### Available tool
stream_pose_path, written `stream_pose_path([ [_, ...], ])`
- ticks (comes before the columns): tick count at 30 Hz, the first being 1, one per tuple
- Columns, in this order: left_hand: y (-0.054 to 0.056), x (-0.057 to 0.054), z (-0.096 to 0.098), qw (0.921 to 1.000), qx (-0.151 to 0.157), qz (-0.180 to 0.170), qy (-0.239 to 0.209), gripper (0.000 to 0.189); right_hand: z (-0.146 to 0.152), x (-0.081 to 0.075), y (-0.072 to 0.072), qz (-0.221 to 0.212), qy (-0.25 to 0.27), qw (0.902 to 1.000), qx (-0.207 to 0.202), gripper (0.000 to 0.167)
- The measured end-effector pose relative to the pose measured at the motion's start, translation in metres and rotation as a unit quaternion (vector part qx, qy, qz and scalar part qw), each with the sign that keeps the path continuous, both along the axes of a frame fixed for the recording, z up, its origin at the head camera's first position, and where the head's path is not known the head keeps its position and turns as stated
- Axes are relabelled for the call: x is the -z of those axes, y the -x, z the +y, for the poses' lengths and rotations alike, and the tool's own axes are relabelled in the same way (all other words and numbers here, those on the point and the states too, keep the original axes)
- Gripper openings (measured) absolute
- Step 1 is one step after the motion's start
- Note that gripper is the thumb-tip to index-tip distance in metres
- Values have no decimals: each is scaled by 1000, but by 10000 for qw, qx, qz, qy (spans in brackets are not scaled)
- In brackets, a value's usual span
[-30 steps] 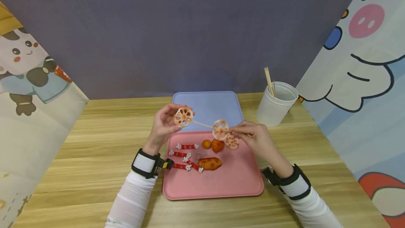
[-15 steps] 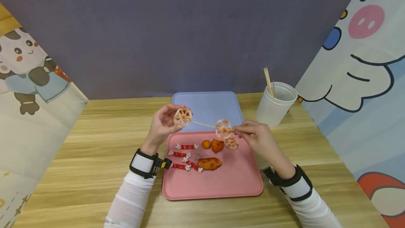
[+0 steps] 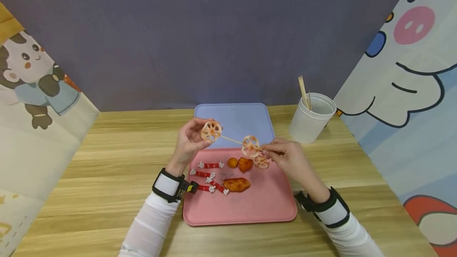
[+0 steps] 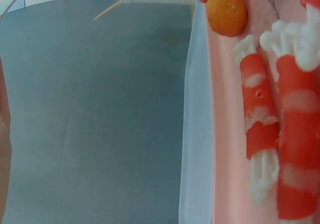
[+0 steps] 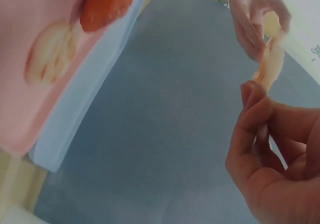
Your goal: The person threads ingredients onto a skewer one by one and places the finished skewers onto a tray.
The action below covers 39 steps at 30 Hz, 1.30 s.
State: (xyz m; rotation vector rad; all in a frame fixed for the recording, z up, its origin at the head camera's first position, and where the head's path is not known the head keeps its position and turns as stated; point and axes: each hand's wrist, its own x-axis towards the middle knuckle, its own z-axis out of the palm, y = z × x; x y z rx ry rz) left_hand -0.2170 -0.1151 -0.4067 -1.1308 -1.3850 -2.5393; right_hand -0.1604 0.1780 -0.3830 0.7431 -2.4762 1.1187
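Observation:
My left hand [image 3: 188,142] holds a lotus root slice [image 3: 212,131] by its edge between thumb and fingers, above the trays. Opposite it, my right hand [image 3: 288,157] pinches a thin wooden skewer [image 3: 231,140]. A second lotus root slice [image 3: 250,146] is threaded on the skewer close to those fingertips. The skewer's left end reaches the edge of the left slice; whether it enters is hard to tell. In the right wrist view, the right thumb and fingers meet in a pinch. On the pink tray [image 3: 250,211] below lies another lotus root slice [image 3: 262,162], partly covered.
Several red-wrapped enoki rolls [image 3: 210,165], a chicken wing [image 3: 237,185], an orange ball [image 3: 233,162] and a browned chunk [image 3: 245,164] lie on the pink tray. Behind it sits a blue tray [image 3: 233,114]. A white cup [image 3: 310,120] with wooden skewers stands back right.
My left hand has shifted slightly right with its lotus root slice. The right hand drew the skewer a little rightward, then came back slightly left, so the two slices are closer together now.

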Motion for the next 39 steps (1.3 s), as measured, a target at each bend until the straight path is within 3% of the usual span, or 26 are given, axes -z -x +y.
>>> stream_pose_path([
  [8,-2,0,5,9990,-2,-69,-445,41,-3,0,-3,-575,227,9981,12,16],
  [17,-4,2,4,9995,-6,-164,-255,42,-4,3,-3,-815,219,9964,48,16],
  [24,-1,4,-1,9997,-232,-27,-12,43,-7,5,-1,-1035,234,9943,79,17],
  [32,1,4,-7,9981,-580,-113,180,46,-10,6,0,-1340,371,9903,85,16],
  [35,2,3,-8,9986,-477,-212,97,46,-9,6,1,-1480,579,9873,10,15],
  [39,2,2,-7,9993,-109,-322,-141,47,-7,4,1,-1526,696,9858,-77,15],
])
